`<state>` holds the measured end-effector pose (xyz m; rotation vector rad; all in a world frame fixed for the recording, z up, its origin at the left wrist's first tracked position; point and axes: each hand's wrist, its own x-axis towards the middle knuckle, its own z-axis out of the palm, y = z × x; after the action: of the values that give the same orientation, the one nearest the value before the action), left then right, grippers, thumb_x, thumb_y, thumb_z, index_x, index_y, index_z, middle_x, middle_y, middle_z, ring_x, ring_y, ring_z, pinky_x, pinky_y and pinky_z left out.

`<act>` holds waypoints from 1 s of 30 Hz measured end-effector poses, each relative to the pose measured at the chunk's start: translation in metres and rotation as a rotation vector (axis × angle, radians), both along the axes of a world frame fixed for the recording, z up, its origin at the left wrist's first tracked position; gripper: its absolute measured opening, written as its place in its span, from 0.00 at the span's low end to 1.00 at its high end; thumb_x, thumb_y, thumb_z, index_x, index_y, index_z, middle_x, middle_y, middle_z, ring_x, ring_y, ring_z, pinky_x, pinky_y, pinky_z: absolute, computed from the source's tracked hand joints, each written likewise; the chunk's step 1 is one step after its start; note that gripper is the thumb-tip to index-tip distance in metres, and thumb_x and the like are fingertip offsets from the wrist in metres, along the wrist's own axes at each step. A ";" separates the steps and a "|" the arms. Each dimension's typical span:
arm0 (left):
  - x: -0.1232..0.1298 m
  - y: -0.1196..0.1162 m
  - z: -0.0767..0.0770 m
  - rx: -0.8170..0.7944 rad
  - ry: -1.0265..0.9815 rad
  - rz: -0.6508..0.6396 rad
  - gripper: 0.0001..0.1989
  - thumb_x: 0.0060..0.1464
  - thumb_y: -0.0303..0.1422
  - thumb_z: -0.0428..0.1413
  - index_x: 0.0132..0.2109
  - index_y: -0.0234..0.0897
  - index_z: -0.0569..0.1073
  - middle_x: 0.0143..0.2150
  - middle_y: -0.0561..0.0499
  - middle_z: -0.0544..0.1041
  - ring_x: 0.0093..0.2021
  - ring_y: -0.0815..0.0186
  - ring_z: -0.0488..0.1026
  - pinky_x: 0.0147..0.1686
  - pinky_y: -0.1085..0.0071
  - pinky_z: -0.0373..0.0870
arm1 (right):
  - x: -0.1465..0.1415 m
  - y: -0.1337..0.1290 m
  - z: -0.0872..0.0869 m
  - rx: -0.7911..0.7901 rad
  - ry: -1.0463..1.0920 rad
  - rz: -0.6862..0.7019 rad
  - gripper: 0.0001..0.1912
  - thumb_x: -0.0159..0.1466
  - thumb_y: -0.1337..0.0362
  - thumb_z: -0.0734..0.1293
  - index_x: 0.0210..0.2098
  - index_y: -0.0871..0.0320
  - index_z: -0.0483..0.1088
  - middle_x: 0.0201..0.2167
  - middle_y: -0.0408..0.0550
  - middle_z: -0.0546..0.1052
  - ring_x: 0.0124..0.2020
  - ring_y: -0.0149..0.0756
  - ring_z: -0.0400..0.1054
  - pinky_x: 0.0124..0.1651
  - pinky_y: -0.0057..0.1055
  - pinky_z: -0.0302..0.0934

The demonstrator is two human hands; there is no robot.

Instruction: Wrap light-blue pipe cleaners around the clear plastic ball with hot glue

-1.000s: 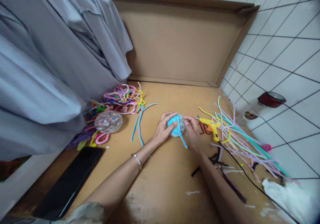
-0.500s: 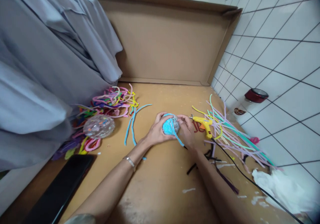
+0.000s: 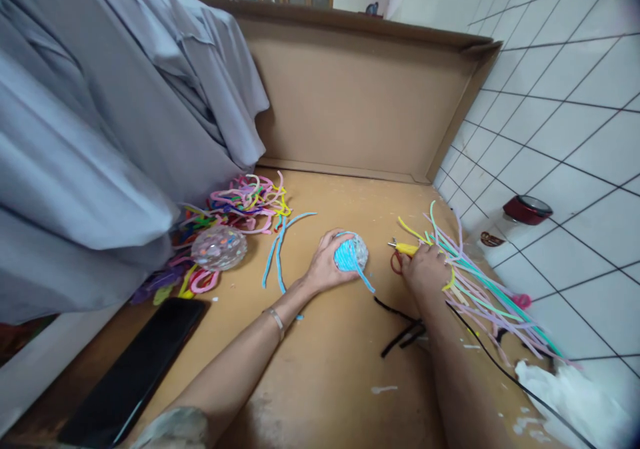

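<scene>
Right hand (image 3: 426,272) shifted, curled over glue gun (image 3: 407,249)

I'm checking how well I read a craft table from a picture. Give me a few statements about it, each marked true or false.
1. The left hand holds a ball partly covered in blue strands. True.
2. A black phone lies to the left of the left arm. True.
3. The right hand is on the phone. False: it is on the yellow glue gun.
4. The bracelet is on the right wrist. False: it is on the left wrist.
5. A clear ball sits by the tangle of coloured strands. True.
6. The jar has a green lid. False: its lid is dark red.
</scene>
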<state>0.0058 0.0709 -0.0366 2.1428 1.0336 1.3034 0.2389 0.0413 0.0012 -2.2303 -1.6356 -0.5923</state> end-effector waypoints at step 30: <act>0.005 -0.012 0.017 0.130 0.116 -0.066 0.36 0.39 0.39 0.68 0.57 0.44 0.69 0.57 0.43 0.66 0.58 0.51 0.63 0.58 0.53 0.62 | -0.061 -0.015 0.010 0.253 0.325 0.895 0.11 0.67 0.65 0.60 0.38 0.54 0.75 0.37 0.51 0.77 0.40 0.39 0.67 0.44 0.39 0.58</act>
<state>0.0109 0.0590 -0.0195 2.3535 0.9374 1.2593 0.1780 0.0261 0.0110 -1.1436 -1.9855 -0.1587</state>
